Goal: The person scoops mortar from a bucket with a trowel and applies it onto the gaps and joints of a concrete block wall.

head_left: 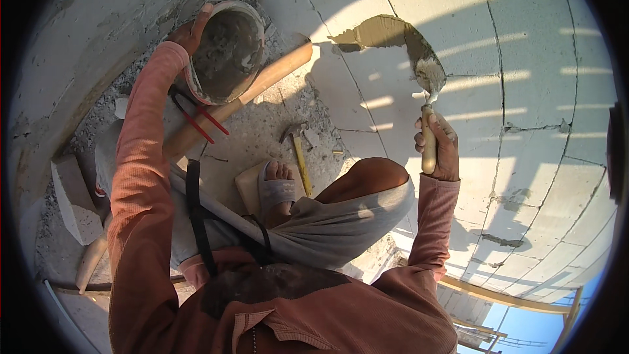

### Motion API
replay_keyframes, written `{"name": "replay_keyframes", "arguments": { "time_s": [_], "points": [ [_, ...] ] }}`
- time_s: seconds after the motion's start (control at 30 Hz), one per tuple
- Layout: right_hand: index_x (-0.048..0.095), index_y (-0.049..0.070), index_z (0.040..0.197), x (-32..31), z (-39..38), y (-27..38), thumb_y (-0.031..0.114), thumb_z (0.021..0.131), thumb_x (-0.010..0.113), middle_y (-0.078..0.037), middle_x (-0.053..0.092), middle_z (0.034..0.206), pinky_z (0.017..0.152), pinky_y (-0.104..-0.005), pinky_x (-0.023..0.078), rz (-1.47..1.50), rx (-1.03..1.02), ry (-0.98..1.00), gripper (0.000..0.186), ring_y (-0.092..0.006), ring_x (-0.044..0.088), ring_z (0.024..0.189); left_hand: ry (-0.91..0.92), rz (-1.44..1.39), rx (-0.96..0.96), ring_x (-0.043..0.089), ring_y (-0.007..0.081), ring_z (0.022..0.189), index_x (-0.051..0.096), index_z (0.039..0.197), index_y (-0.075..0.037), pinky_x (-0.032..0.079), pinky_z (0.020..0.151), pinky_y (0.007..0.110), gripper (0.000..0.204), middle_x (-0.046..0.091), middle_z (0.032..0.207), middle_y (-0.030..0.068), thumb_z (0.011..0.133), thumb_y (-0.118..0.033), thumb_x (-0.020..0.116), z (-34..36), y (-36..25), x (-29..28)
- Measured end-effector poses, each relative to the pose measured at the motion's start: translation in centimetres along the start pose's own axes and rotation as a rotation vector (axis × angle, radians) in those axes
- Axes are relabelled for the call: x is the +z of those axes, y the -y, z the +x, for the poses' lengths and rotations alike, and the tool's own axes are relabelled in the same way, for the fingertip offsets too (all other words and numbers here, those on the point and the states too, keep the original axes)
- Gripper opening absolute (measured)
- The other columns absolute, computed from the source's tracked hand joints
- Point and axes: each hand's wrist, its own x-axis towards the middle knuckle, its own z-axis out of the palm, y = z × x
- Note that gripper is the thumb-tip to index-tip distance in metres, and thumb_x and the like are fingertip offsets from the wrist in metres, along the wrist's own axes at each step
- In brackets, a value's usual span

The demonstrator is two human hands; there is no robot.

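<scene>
My right hand [440, 147] is closed round the wooden handle of a trowel [429, 136]. The trowel's blade, smeared with mortar, lies against the pale block wall [458, 33]. From the blade a curved patch of wet grey mortar [380, 31] runs up and to the left over the blocks. At the upper left my left hand [190, 31] grips the rim of a round bucket [254, 25], fingers over its edge. Grey mortar [226, 52] fills part of the bucket, which leans by a wooden pole.
The wooden pole [275, 69] crosses the rubble-strewn floor below the bucket. Red-handled pliers [200, 118] lie beside it. A hammer [300, 157] with a yellow handle rests near my sandalled foot [276, 190]. A pale block [75, 200] stands at the left, along another wall.
</scene>
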Motion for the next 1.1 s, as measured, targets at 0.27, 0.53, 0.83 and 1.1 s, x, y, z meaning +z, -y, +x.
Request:
{"name": "replay_keyframes", "arguments": {
  "time_s": [0.27, 0.53, 0.83, 1.1],
  "points": [
    [0.063, -0.001, 0.117, 2.2, 0.9, -4.7, 0.031, 0.095, 0.071, -0.003, 0.062, 0.084, 0.051, -0.0241, 0.046, -0.388, -0.045, 0.054, 0.039, -0.0099, 0.057, 0.059, 0.028, 0.066, -0.02, 0.041, 0.0424, 0.141, 0.052, 0.143, 0.0, 0.027, 0.117, 0.046, 0.115, 0.046, 0.147, 0.031, 0.082, -0.092, 0.019, 0.4, 0.2, -1.1],
    [0.064, 0.0, 0.113, 8.0, 5.7, -5.6, 0.028, 0.097, 0.068, -0.001, 0.06, 0.083, 0.05, -0.0234, 0.044, -0.455, -0.146, -0.019, 0.033, -0.0079, 0.055, 0.059, -0.027, 0.049, -0.022, 0.041, 0.0415, 0.141, 0.052, 0.144, 0.0, 0.027, 0.117, 0.045, 0.111, 0.046, 0.148, 0.0305, 0.084, -0.089, 0.02, 0.4, 0.0, 0.1],
    [0.06, -0.005, 0.125, 6.1, 2.4, -2.6, 0.032, 0.097, 0.068, -0.002, 0.059, 0.076, 0.048, -0.0239, 0.042, -0.584, -0.389, -0.174, 0.047, -0.007, 0.051, 0.054, -0.009, -0.06, 0.013, 0.039, 0.0419, 0.142, 0.051, 0.142, 0.004, 0.025, 0.118, 0.043, 0.113, 0.046, 0.147, 0.0314, 0.084, -0.089, 0.022, 1.3, 1.7, -0.5],
    [0.064, 0.0, 0.115, 3.6, 5.5, 1.5, 0.025, 0.1, 0.064, -0.007, 0.064, 0.085, 0.05, -0.0245, 0.047, -0.277, -0.068, 0.096, 0.029, -0.0128, 0.06, 0.061, 0.014, 0.012, -0.062, 0.04, 0.0428, 0.141, 0.052, 0.141, 0.007, 0.026, 0.118, 0.044, 0.119, 0.047, 0.145, 0.0339, 0.081, -0.092, 0.023, 0.7, 0.7, -1.0]
  ]
}}
